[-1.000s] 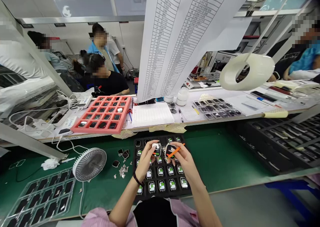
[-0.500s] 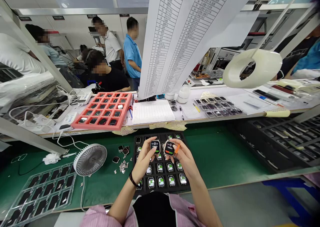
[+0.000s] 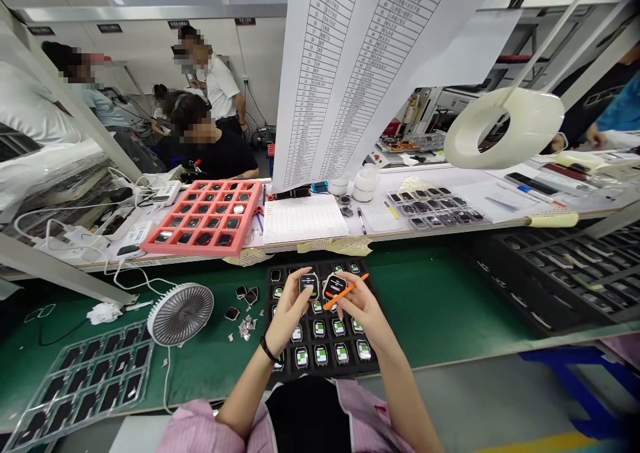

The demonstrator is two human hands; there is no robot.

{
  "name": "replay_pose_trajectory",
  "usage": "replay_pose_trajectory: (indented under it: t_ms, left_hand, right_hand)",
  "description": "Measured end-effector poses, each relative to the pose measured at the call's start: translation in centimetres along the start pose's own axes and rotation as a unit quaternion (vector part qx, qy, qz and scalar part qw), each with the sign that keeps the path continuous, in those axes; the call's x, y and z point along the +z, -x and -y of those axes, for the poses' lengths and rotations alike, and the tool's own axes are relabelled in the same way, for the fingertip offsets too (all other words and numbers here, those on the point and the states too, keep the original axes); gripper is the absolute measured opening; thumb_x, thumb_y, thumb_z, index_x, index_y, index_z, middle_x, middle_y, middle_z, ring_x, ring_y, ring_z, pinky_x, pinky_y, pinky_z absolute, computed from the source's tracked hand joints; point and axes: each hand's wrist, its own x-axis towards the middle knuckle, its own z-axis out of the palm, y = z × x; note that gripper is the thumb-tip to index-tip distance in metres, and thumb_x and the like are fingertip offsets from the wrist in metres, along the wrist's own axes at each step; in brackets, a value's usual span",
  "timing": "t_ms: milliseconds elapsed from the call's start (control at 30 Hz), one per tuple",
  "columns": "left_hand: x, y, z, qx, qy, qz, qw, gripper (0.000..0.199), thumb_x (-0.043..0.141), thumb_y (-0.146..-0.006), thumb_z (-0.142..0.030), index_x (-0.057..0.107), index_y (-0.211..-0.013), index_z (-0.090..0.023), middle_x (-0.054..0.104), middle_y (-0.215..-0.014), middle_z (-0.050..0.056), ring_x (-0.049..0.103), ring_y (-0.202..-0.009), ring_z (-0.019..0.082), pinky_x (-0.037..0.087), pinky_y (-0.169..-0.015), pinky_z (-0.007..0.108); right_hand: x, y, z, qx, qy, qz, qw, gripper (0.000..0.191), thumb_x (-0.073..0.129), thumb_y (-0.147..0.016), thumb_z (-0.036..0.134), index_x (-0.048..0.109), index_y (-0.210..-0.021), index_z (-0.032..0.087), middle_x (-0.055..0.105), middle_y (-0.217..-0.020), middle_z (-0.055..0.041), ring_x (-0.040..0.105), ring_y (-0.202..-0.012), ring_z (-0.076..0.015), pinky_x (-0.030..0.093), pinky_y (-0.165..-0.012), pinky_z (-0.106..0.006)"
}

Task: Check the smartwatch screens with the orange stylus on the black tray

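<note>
My left hand point(image 3: 291, 306) grips a square smartwatch body point(image 3: 309, 285) without a strap, its thumb lying on the lit screen. My right hand point(image 3: 361, 304) has a second strapless smartwatch point(image 3: 333, 286) in its fingers, along with a slim orange stick point(image 3: 353, 288). That stick slants across the lower part of the second watch's screen. Both watches are side by side above a black foam tray point(image 3: 330, 368). The tray holds rows of similar watches, many with green and white screens lit. My hands hide part of the upper rows.
Loose watch parts point(image 3: 245, 326) and a small fan point(image 3: 181, 314) are left of the tray. A clear tray of dark pieces point(image 3: 80, 380) lies farther left. On the shelf sits a red tray of watches point(image 3: 200, 216). Paper sheets point(image 3: 345, 73) and a tape roll point(image 3: 503, 128) hang overhead.
The orange stick has swung from pointing up beside the right-hand watch to lying across its screen. Both watches stay in my hands. A person in blue behind is now out of sight.
</note>
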Motion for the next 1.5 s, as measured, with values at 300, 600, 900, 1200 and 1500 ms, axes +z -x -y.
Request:
replay_pose_trajectory:
  t_ms: [300,600,900,1200,1500]
  left_hand:
    - [-0.4,0.1,0.3,-0.007,0.029,-0.017,0.999,0.036,0.051,-0.088,-0.042,0.054,-0.118,-0.022,0.051,-0.095,0.003,0.044,-0.067,0.012,0.041,-0.056,0.022]
    - [-0.5,0.1,0.8,-0.016,0.028,-0.018,0.999,0.034,0.047,-0.090,-0.044,0.058,-0.113,-0.023,0.053,-0.095,0.004,0.047,-0.069,0.014,0.042,-0.055,0.022]
    - [-0.4,-0.1,0.2,-0.030,0.011,-0.038,0.999,0.031,0.052,-0.086,-0.047,0.064,-0.100,-0.021,0.054,-0.082,0.002,0.048,-0.065,0.013,0.041,-0.051,0.021]
    - [-0.5,-0.5,0.9,-0.022,0.015,-0.019,0.999,0.032,0.053,-0.086,-0.045,0.062,-0.105,-0.021,0.050,-0.078,0.000,0.045,-0.061,0.012,0.038,-0.050,0.022]
    - [-0.9,-0.3,1.5,0.003,-0.011,0.008,1.000,0.048,0.055,-0.087,-0.039,0.045,-0.131,-0.023,0.051,-0.084,0.001,0.040,-0.058,0.010,0.042,-0.061,0.026]
  right_hand:
    - [0.0,-0.1,-0.3,-0.004,0.018,-0.005,1.000,0.036,0.066,-0.081,0.040,0.055,-0.112,0.025,0.062,-0.087,-0.0028,0.056,-0.057,-0.0138,0.045,-0.051,-0.029]
    - [-0.1,-0.3,-0.7,0.014,0.014,-0.032,0.999,0.033,0.068,-0.079,0.042,0.057,-0.105,0.023,0.063,-0.080,-0.0021,0.063,-0.058,-0.0172,0.042,-0.045,-0.027]
    - [0.1,-0.3,-0.7,0.017,0.019,-0.058,0.998,0.024,0.058,-0.086,0.046,0.060,-0.095,0.023,0.063,-0.076,-0.0015,0.061,-0.051,-0.0160,0.037,-0.043,-0.027]
    - [-0.6,-0.2,-1.0,0.013,0.031,-0.008,0.999,0.026,0.056,-0.088,0.044,0.059,-0.106,0.026,0.063,-0.080,-0.0024,0.061,-0.058,-0.0179,0.040,-0.049,-0.029]
    - [-1.3,-0.3,-1.5,0.011,0.030,0.027,0.999,0.038,0.068,-0.080,0.037,0.055,-0.114,0.028,0.063,-0.092,-0.0034,0.058,-0.059,-0.0150,0.044,-0.052,-0.028]
